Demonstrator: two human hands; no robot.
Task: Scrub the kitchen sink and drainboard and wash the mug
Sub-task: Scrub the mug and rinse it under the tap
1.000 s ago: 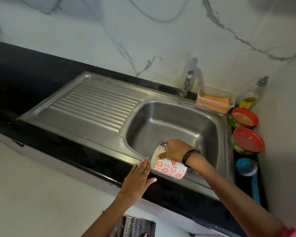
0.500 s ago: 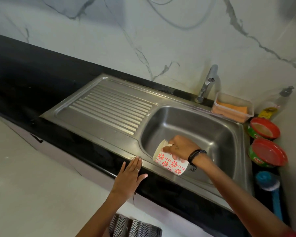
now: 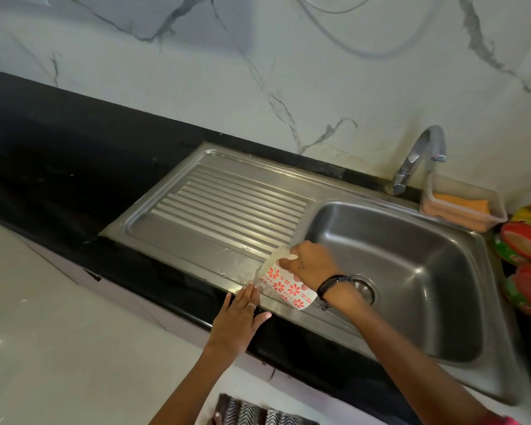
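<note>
Right hand (image 3: pixel 308 265) is gripping the tilted mug (image 3: pixel 284 285) over the drainboard (image 3: pixel 215 216); left hand (image 3: pixel 236 320) is lying flat, fingers straight, on the counter edge (image 3: pixel 172 280).

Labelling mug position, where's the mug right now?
Head view, lower centre: the mug is tilted on its side in the right hand, over the drainboard near the sink basin, just beyond the left hand.

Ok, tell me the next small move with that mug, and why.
Probably tip the mug a little further. The right hand holds it tilted, mouth down over the drainboard, where water seems to pool below it; the left hand rests flat on the counter edge.
</note>
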